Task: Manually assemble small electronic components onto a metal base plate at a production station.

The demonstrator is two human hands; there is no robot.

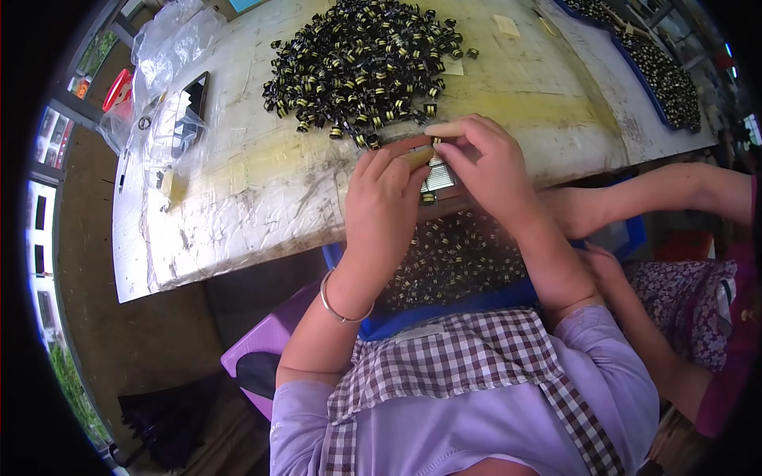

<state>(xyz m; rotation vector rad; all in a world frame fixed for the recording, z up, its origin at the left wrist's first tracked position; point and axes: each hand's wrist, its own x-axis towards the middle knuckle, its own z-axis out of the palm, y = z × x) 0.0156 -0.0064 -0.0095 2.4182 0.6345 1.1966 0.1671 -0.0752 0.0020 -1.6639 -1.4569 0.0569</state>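
My right hand (488, 163) pinches a small black-and-yellow coil bobbin (436, 141) between thumb and forefinger, at the table's near edge. My left hand (383, 194) is closed beside it, fingertips pressed together close to the same bobbin; what they grip is hidden. Tan covers sit on the forefingers. Beneath my fingertips lies a reddish-brown block with a ridged, silvery plate (438, 179), partly covered by both hands. Another coil bobbin (429, 198) rests at the near side of the plate. Just beyond my hands spreads a large heap of similar coil bobbins (365, 63).
A blue bin (468, 262) full of bobbins stands below the table edge, against my checked apron. Another person's arm (651, 194) reaches in from the right. Clear plastic bags (171, 40) and a dark-framed phone-like object (190, 111) lie left. A blue tray (659, 79) holds more parts far right.
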